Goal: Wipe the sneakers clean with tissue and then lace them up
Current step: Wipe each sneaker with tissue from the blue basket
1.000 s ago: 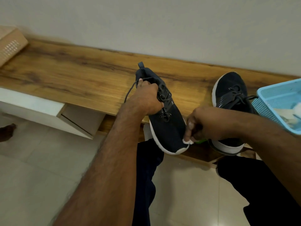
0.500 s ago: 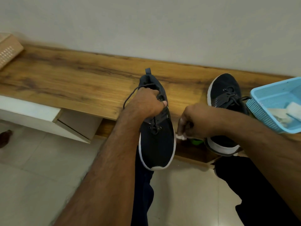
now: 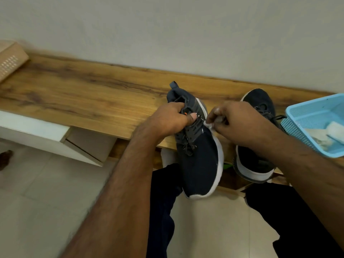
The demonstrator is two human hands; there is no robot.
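Note:
My left hand (image 3: 170,119) grips a dark navy sneaker (image 3: 199,161) with a white sole by its collar, toe pointing toward me over the bench edge. My right hand (image 3: 232,120) pinches a small white tissue (image 3: 208,124) against the sneaker's white sole edge on its right side. The second navy sneaker (image 3: 257,162) stands on the wooden bench (image 3: 83,97) just behind my right forearm, its laces tied and its toe hanging over the front edge.
A light blue plastic basket (image 3: 297,125) with white tissue and a cloth in it sits at the right end of the bench. A cardboard box (image 3: 9,58) lies at the far left. White drawers hang under the bench; tiled floor lies below.
The held sneaker has rolled so its right sole edge faces up. My right hand has risen from near the toe to the sole's middle with the tissue.

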